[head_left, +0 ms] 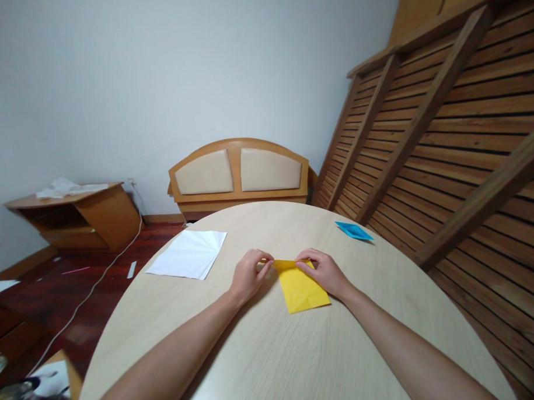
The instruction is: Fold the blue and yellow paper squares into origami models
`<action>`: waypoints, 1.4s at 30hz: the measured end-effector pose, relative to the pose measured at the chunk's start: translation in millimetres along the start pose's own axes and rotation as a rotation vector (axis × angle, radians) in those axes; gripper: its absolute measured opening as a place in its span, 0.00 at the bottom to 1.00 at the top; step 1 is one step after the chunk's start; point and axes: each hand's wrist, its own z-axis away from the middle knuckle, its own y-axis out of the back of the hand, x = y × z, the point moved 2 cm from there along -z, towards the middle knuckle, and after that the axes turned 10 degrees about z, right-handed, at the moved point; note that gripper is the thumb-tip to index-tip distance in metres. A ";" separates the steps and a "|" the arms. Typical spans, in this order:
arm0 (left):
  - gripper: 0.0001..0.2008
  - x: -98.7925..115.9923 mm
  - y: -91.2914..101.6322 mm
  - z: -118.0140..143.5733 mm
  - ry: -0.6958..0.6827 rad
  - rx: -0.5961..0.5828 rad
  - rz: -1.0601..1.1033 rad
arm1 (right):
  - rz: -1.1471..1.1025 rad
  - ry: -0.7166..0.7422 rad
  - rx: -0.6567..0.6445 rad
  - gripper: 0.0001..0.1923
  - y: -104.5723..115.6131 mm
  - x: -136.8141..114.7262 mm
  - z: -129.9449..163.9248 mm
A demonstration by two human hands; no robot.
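A folded yellow paper (301, 289) lies on the round light-wood table (272, 351) in front of me. My left hand (248, 275) pinches its far left corner between thumb and fingers. My right hand (324, 272) rests on the far right part of the sheet, fingertips pressing its top edge flat. Both forearms reach in from the near edge of the table.
White paper sheets (189, 254) lie on the table to the left, a folded blue paper (354, 231) at the far right. Beyond the table stand a wooden headboard (239, 176), a low wooden desk (75, 215), and a slatted bed frame (448, 135) leaning at the right. A cable (90, 291) crosses the floor.
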 end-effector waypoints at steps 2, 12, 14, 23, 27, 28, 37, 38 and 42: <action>0.07 2.8 0.4 0.2 -0.004 -0.017 -0.036 | 0.000 -0.037 -0.032 0.10 -0.8 0.9 1.0; 0.10 -6.3 0.9 -0.8 0.131 0.181 0.191 | -0.117 -0.083 -0.171 0.15 -3.5 -8.9 5.6; 0.12 -8.3 1.0 -1.4 0.169 0.243 0.278 | -0.136 -0.089 -0.180 0.15 -3.6 -10.6 5.9; 0.17 -9.5 1.8 -4.4 0.304 0.335 0.498 | -0.147 -0.118 -0.175 0.16 -4.8 -7.7 6.0; 0.19 -7.4 2.9 -4.7 0.311 0.347 0.558 | -0.153 -0.114 -0.202 0.15 -6.4 -6.2 7.2; 0.19 -6.7 3.1 -4.6 0.311 0.348 0.564 | -0.159 -0.116 -0.215 0.15 -7.0 -6.1 7.6; 0.16 -6.3 4.5 -5.9 0.228 0.426 0.506 | -0.149 -0.129 -0.293 0.15 -8.6 -8.3 9.0; 0.16 -7.3 5.2 -6.0 0.214 0.441 0.482 | -0.152 -0.131 -0.287 0.15 -8.8 -8.1 9.0; 0.17 -5.3 7.9 -3.9 0.073 0.453 0.282 | -0.189 -0.145 -0.240 0.14 -10.2 -7.1 9.5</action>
